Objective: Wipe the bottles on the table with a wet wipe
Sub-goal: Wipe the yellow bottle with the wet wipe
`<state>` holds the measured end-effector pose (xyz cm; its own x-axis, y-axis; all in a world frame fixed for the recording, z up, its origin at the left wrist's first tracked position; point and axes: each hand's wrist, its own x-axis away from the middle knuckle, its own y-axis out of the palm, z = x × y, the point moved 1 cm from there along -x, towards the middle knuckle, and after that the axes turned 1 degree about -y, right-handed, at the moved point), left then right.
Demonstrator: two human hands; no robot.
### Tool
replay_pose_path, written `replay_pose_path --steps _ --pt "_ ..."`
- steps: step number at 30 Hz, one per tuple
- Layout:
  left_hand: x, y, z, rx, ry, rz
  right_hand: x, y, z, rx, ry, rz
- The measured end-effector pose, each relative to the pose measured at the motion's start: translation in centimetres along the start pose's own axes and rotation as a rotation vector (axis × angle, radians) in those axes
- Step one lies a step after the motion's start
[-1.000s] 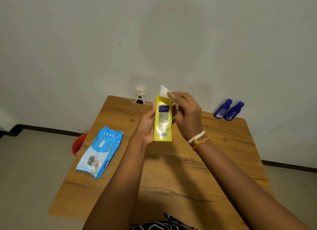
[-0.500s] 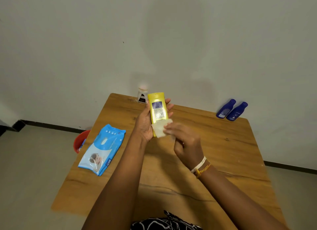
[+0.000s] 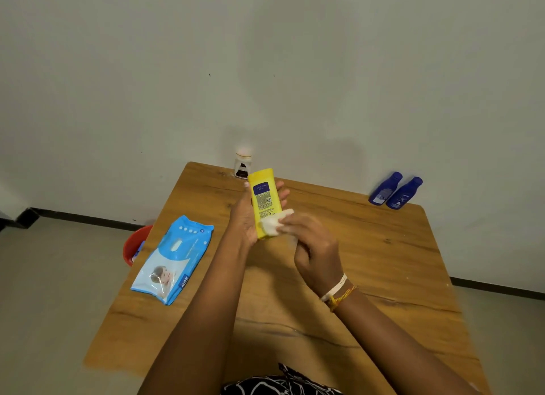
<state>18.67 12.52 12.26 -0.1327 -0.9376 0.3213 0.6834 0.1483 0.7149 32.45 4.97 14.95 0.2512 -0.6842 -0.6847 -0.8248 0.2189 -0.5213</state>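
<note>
Right hand, cord bands on its wrist, pinches a crumpled white wet wipe against the lower end of the yellow bottle. Left hand curls round that bottle from behind, above mid-table; flat-sided, bright yellow, dark blue label, small print below. Wipes pack lies left; at the far edge, a small white bottle and two blue bottles.

Bare table between wipes pack and blue bottles.
</note>
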Motion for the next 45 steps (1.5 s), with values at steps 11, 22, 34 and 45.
replay_pose_path --steps 11,22,34,45 --pt "0.4 1.3 -1.0 0.004 -0.093 0.138 -4.3 3.0 0.2 -0.01 0.225 -0.096" --pt "1.1 0.6 -0.7 -0.021 -0.134 0.065 -2.6 0.5 -1.1 -0.351 0.463 0.116" --pt "1.4 0.6 0.0 0.039 -0.099 -0.047 -4.0 4.0 1.5 0.017 0.268 -0.125" --pt "1.6 -0.3 0.4 -0.139 -0.059 -0.1 -2.7 -0.6 1.3 -0.042 0.132 0.071"
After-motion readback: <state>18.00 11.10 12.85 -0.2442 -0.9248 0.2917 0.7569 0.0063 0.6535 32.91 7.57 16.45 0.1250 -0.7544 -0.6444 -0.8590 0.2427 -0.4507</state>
